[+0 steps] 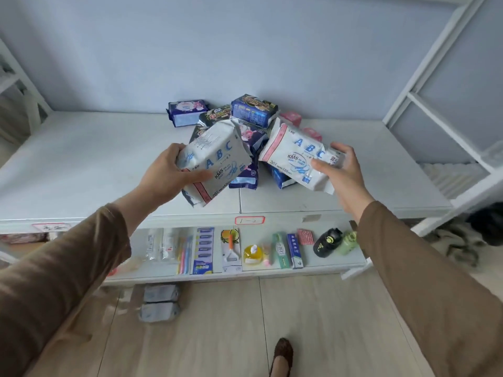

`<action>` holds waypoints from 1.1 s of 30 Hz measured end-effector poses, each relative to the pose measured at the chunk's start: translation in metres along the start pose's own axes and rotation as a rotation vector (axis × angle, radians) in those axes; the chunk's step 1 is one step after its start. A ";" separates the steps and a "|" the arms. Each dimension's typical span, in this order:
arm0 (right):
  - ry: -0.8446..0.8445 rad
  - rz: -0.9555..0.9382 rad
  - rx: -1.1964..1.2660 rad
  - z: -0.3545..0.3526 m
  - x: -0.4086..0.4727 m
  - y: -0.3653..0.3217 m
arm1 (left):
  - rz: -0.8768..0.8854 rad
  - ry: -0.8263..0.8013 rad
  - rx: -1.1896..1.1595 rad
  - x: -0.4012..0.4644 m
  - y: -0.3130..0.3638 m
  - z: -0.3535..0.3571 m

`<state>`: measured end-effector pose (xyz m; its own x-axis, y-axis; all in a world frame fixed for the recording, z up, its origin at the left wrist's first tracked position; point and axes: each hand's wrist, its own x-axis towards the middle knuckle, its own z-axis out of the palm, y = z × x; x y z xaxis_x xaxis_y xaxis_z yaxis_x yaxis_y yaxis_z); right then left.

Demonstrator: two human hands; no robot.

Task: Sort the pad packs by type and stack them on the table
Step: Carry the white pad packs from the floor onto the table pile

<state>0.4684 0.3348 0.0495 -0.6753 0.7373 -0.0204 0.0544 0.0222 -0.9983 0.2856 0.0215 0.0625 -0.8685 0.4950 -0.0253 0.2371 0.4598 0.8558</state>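
Step in hand, as judged: pulling matching packs out of the mixed pile (239, 137) at the middle-back of the table (81, 170); no sorted stack visible on the table yet. Left hand (166, 175) holds one white ABC pack (215, 164), tilted, lifted in front of the pile; its thumb lies across the printed face and the other fingers wrap the pack's left end, so the grip is closed round the pack. Right hand (343, 170) holds a second white ABC pack (299, 159), same print, also tilted; thumb on the front, fingers (340, 151) behind the right end, moderately spread. How firm this grip is cannot be told; the hand looks slightly blurred. The two packs are near each other but apart. Remaining pile: dark blue and black packs, one blue pack (187, 112) just left of it, pink packs (292, 118) at the right rear. Next move, probably: lay both white packs flat, one on the other, on bare table beside the pile, edges aligned. Risk: soft slippery wrappers may slide off square.
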 end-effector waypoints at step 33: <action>-0.552 0.535 -0.614 0.253 -0.410 0.419 | -0.406 -0.470 0.602 -0.238 -0.588 -0.022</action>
<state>0.5820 -0.1296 -0.3747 -0.6905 0.3365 -0.6403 0.7204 0.2400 -0.6508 0.3433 -0.3831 -0.4232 -0.6974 0.3999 -0.5947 0.2525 0.9138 0.3182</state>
